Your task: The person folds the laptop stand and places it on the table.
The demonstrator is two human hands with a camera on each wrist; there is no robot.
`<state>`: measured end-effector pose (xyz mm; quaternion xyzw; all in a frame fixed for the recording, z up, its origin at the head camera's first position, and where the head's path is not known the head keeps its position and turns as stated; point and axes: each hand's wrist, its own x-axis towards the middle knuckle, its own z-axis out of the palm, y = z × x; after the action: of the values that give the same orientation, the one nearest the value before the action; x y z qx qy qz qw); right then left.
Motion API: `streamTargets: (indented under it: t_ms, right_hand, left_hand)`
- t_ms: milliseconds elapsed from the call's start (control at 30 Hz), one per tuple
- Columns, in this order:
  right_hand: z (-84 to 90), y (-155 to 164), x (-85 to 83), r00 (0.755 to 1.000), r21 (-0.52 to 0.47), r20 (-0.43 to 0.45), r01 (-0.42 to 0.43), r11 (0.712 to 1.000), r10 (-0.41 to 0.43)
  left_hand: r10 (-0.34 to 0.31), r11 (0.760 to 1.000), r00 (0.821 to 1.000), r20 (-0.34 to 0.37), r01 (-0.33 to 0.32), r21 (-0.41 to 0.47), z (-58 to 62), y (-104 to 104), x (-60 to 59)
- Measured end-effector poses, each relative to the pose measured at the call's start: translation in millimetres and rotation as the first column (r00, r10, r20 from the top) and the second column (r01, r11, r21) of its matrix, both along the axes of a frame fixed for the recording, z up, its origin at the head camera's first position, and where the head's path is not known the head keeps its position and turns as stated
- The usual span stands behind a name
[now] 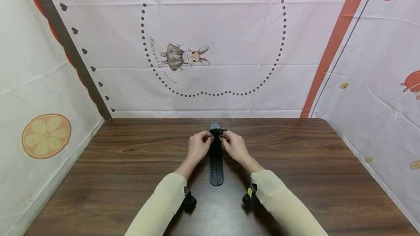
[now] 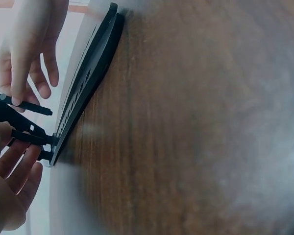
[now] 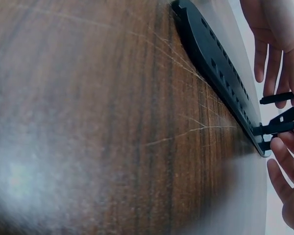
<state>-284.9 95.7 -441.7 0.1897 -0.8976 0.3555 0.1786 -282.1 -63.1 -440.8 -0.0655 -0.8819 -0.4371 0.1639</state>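
A black folding laptop stand (image 1: 216, 163) lies lengthwise on the table, its two long slotted halves side by side. At its far end, small hinged bars stand up from the base. My left hand (image 1: 198, 146) pinches one bar (image 2: 28, 138) between thumb and fingers. On the other side, my right hand (image 1: 234, 145) pinches a matching bar (image 3: 280, 128) the same way. Both hands face each other across the stand, with the remaining fingers loosely spread in the wrist views. The fingertips partly hide the hinges in the head view.
The brown wood-grain table (image 1: 295, 177) reaches back to a printed cloth wall (image 1: 236, 46). More cloth hangs at the left and right sides. A dark wrist camera (image 1: 189, 201) sits at the left cuff, another camera (image 1: 250, 197) at the right.
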Motion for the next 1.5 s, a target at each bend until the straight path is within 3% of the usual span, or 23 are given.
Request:
streamTargets:
  t_ms: [633,1200,1500]
  right_hand:
    - [7.0,0,-4.6,0.997,0.027,0.073,0.035,0.999,-0.036]
    - [11.0,0,-10.4,0.996,0.044,0.035,0.082,0.996,-0.084]
    - [11.0,-1,-10.9,0.992,0.055,0.047,0.114,0.992,-0.117]
  left_hand:
    - [0.016,1.0,0.999,0.03,-0.017,0.014,2.7,-3,-6.5]
    - [0.04,0.999,0.998,0.048,-0.041,0.01,6.8,-3,-11.0]
    - [0.09,0.996,0.995,0.052,-0.09,0.004,8.0,-2,-11.4]
